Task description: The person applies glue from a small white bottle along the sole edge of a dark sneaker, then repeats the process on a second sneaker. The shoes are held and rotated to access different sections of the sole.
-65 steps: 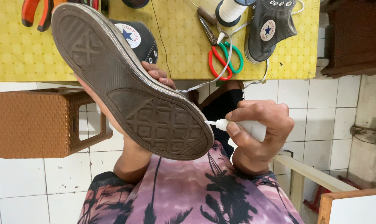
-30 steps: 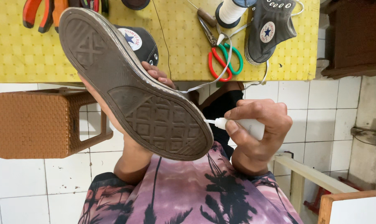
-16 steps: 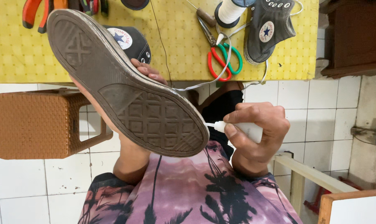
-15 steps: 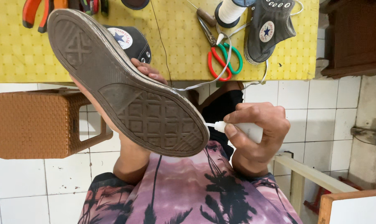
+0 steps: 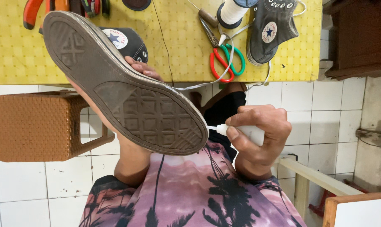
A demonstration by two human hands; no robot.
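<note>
A: Listing items left to right, all placed against the yellow mat (image 5: 14, 54). Item one: brown woven stool (image 5: 30, 126), below the mat's left end, on white floor tiles, untouched.

B: Item two?

A: Grey high-top sneaker (image 5: 123, 88), overlapping the mat's lower edge, sole turned up to the camera, toe tip pointing right. Left hand (image 5: 142, 69) is mostly hidden behind it; fingertips curl over the upper, so fingers closed, gripping the shoe. Sole-up likely exposes the toe seam.

B: Item three?

A: Small white glue tube (image 5: 249, 132), below the mat, nozzle touching the sneaker's toe rim. Right hand (image 5: 260, 134) is wrapped tight around it, thumb pressing the body.

B: On the mat itself?

A: Red-and-green scissors (image 5: 224, 63) at mid-right, white thread spool (image 5: 232, 10) at the far edge just above them, second grey sneaker (image 5: 270, 29) at the right end, lying on its side. All within reach, none touched.
</note>
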